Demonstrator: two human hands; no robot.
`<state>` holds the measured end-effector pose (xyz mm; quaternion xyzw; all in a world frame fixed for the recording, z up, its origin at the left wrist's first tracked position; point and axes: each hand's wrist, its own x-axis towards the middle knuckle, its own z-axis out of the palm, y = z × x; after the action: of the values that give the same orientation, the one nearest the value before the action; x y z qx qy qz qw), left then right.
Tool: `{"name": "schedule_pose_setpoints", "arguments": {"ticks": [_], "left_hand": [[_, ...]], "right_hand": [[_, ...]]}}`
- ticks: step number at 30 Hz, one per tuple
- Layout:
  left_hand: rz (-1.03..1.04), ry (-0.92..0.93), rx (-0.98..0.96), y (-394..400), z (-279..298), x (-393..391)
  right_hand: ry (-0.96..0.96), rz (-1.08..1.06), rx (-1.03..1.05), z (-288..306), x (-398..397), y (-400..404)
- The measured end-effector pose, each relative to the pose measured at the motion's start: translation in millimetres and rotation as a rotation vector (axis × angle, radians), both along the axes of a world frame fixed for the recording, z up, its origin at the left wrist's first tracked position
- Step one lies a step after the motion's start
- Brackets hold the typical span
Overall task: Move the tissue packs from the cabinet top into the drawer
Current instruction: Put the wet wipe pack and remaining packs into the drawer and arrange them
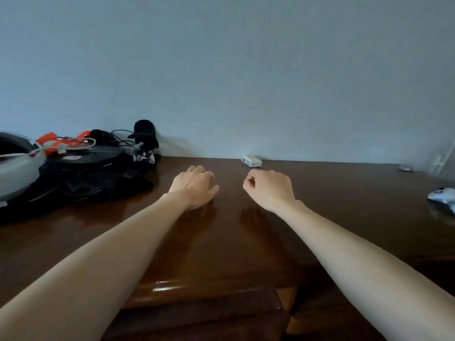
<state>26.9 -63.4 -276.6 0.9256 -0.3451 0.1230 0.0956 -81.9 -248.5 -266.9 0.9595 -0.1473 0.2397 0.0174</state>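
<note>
A small white tissue pack lies on the dark wooden cabinet top, close to the wall. Just in front of it and slightly right, my right hand hovers with fingers curled into a loose fist, holding nothing. My left hand rests palm down on the wood with fingers bent, a ring on one finger, nothing in it. Both bare forearms stretch across the top. At the bottom of the view the cabinet's front edge shows; whether a drawer is pulled out there I cannot tell.
A heap of black gear, cables, orange pieces and a grey-white helmet-like thing fills the left end. A white-blue object lies at the right edge, a small grey item near the wall. A grey-blue wall rises behind.
</note>
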Motion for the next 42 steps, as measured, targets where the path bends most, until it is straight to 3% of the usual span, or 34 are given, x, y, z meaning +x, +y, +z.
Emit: {"name": "schedule_pose_setpoints", "arguments": {"ticks": [6,10,16,19,23,29,31,33,35,38,42], "left_hand": [[-0.059,0.112,-0.030,-33,-30,70],[-0.078,0.050,-0.019,-45,-37,79],[-0.053,0.044,-0.007,-38,-36,76],[-0.043,0.076,-0.025,-29,-31,56],[-0.042,0.106,-0.066,-5,-31,24],[-0.017,0.113,-0.055,13,-32,3],[-0.019,0.116,-0.035,9,-34,6],[-0.003,0.150,-0.033,6,-35,10],[0.000,0.182,-0.029,4,-36,16],[-0.020,0.170,-0.064,4,-37,18],[-0.066,0.001,-0.168,13,-24,-6]], "right_hand": [[0.077,-0.201,0.153,-6,126,-64],[0.134,-0.320,0.253,-32,178,-88],[0.202,-0.218,0.061,-25,166,-81],[0.274,-0.135,0.087,-26,120,-66],[0.028,-0.114,-0.048,-15,72,-58],[-0.198,-0.221,-0.013,0,62,-49],[-0.029,-0.215,0.034,-1,74,-55],[0.292,-0.241,0.225,-5,92,-60],[0.463,-0.271,0.331,-11,103,-59],[0.461,-0.169,0.284,-17,97,-43],[0.444,0.069,0.402,-12,39,-2]]}}
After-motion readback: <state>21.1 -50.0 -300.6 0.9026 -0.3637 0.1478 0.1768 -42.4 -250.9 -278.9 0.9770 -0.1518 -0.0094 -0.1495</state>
